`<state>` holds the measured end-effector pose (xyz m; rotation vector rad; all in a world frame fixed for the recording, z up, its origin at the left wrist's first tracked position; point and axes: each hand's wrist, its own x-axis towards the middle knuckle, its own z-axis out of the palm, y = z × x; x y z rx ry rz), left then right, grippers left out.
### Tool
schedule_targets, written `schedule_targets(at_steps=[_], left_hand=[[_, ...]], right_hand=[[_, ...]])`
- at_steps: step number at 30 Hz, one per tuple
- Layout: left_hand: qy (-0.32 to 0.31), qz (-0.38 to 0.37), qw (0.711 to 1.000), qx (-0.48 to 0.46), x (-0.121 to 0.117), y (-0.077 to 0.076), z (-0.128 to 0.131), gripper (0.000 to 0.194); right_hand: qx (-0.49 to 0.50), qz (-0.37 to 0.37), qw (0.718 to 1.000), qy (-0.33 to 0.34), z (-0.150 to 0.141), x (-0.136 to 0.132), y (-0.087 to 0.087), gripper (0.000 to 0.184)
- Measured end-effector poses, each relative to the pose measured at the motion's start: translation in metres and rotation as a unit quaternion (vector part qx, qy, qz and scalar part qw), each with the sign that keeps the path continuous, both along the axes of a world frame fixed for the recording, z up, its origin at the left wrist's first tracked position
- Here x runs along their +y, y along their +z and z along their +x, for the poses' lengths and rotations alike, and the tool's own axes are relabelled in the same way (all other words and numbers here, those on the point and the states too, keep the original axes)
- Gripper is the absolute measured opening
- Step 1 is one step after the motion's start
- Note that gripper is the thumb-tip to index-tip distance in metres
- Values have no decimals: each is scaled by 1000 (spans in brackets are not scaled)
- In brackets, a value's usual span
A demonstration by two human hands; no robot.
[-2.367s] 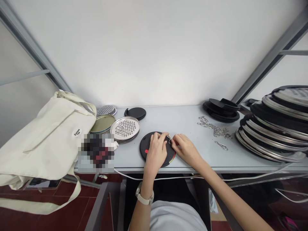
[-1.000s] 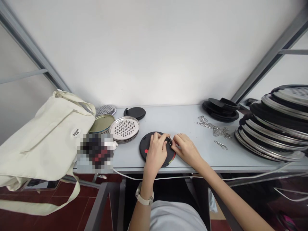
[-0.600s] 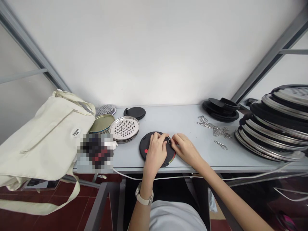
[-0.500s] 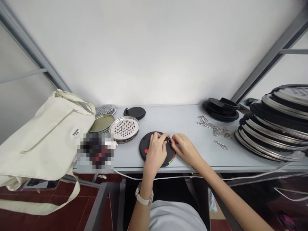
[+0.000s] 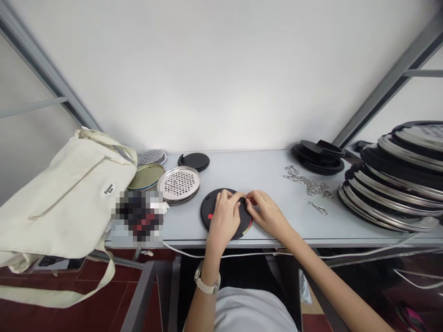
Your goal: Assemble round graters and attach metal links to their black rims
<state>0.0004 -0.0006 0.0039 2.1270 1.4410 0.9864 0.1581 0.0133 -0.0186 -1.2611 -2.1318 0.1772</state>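
A flat black round case (image 5: 214,226) with a red dot lies on the table near its front edge. A yellow-red rim shows along its lower right side. My left hand (image 5: 226,214) lies over the case, its fingers bent and gripping near the upper right edge. At that same edge my right hand (image 5: 265,210) pinches a small metal clip (image 5: 245,198), mostly hidden between the fingertips. The fingertips of both hands nearly meet there. To the right lie a loose metal clip (image 5: 317,208) and a pile of similar clips (image 5: 313,187).
Stacked grater discs (image 5: 179,183), olive-coloured lids (image 5: 146,177) and a black disc (image 5: 195,161) sit at left. A cream bag (image 5: 65,203) leans there. Black round parts (image 5: 316,159) and a tall stack of metal-rimmed discs (image 5: 391,198) stand at right. A white cable (image 5: 207,256) hangs along the front.
My right fingers have closed in further round the small metal piece at the case's edge; its ring shape, visible before, is now mostly covered. The left hand has stayed in place.
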Motion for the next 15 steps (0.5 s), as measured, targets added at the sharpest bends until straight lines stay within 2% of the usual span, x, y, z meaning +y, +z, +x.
schedule_targets(at_steps=[15], left_hand=[[3, 6, 1000, -3, 1, -3, 0, 34]], right_hand=[[-14, 10, 1000, 5, -1, 3, -2, 12]])
